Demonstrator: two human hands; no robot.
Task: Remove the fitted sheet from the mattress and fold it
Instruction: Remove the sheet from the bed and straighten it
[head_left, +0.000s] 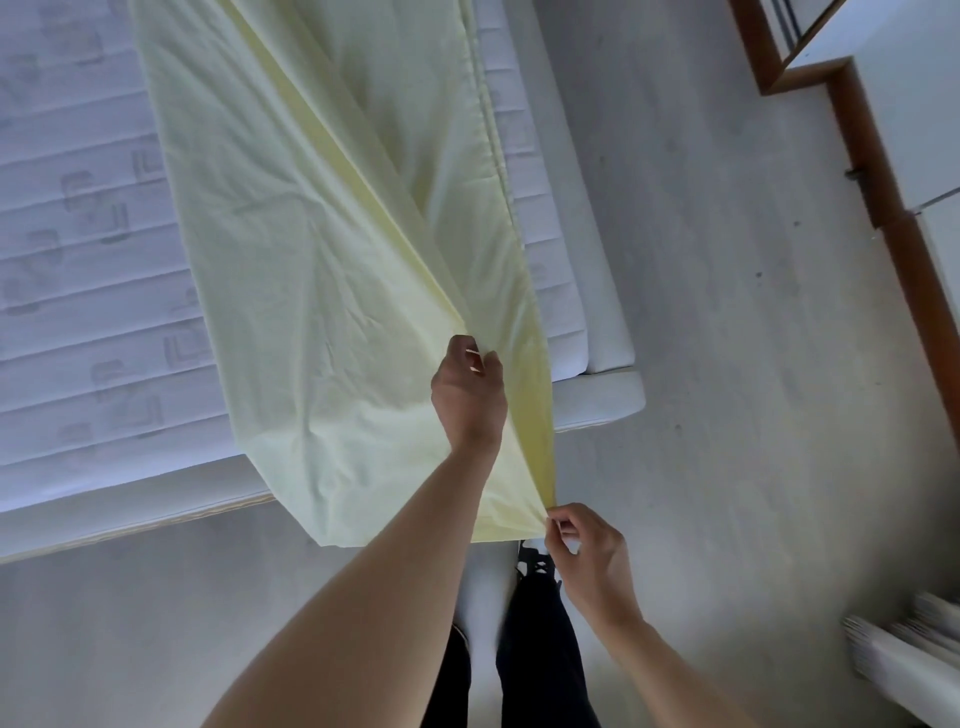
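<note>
The pale yellow fitted sheet (322, 249) is already off the mattress (78, 249), lying in a long folded strip along the mattress's near-right side, its end hanging over the foot toward the person. It looks thin, light and floppy, so it'll sag wherever it isn't held; the folded edge and corners seem the best places to grab. The left hand (467, 395) grips a ridge of cloth above the mattress's foot edge, fingers curled round it. The right hand (587, 556) pinches the hanging corner just past that foot edge, over the floor (753, 364).
</note>
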